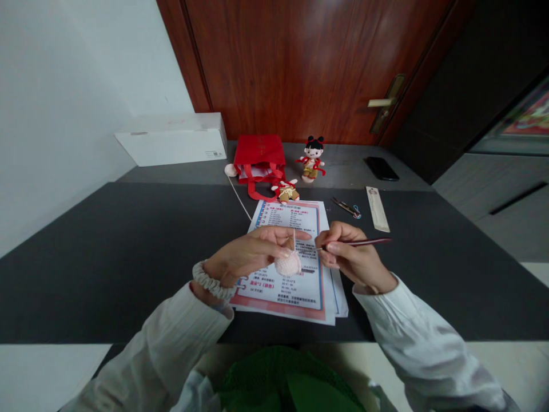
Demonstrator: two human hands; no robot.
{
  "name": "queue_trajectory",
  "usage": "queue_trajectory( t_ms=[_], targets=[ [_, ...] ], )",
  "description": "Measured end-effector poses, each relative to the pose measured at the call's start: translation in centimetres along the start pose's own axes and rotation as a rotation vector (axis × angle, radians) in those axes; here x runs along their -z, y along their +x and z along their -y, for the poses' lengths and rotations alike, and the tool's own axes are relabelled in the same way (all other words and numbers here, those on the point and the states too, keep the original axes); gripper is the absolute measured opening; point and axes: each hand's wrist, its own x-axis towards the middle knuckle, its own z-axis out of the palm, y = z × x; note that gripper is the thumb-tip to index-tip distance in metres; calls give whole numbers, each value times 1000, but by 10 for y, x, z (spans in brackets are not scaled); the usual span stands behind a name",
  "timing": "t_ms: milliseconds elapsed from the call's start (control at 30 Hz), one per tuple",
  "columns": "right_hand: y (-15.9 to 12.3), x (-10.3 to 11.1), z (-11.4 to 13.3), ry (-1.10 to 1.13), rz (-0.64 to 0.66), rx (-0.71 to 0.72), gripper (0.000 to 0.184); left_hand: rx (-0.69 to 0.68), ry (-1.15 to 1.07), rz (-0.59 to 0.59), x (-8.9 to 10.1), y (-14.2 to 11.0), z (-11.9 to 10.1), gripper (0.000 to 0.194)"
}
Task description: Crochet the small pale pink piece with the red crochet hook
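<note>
My left hand (253, 249) pinches a small pale-pink crochet piece (288, 264), rounded like a cup, and a strand of yarn runs up over its outstretched index finger. In my right hand (349, 252) is a crochet hook (371, 241) with a dark red handle, its thin metal tip pointing left at the top of the piece. Whether the tip sits inside a stitch is too small to tell. Beneath both hands lie printed pattern sheets (278, 300). A strand of yarn (239, 196) leads back to a pale ball of yarn (230, 170).
Behind the sheets are a red gift bag (259, 150), a headless doll body (286, 191) and a finished crochet doll (313, 157). Small scissors (345, 207), a pale packet (377, 209) and a phone (381, 169) lie to the right. A white box (171, 140) stands back left.
</note>
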Motion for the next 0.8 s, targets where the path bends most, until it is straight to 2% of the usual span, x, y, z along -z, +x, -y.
queue_trajectory(
  t_ms=[133, 233, 333, 467, 633, 800],
  targets=[
    [3, -8, -1, 93, -31, -83, 26, -143, 211, -166, -7, 1, 1, 41],
    [5, -9, -5, 62, -89, -35, 23, -221, 360, -277, -13, 3, 3, 46],
    [5, -6, -7, -61, -106, 69, 19, -272, 472, -322, -16, 5, 3, 35],
    [2, 1, -6, -261, -106, 133, 18, -337, 580, -387, -17, 6, 0, 3],
    [-1, 0, -5, -455, -155, 218, 16, -385, 681, -435, -20, 6, -4, 16],
    [-4, -9, -4, -760, -157, 330, 11, -365, 781, -507, -19, 9, -3, 8]
  ],
)
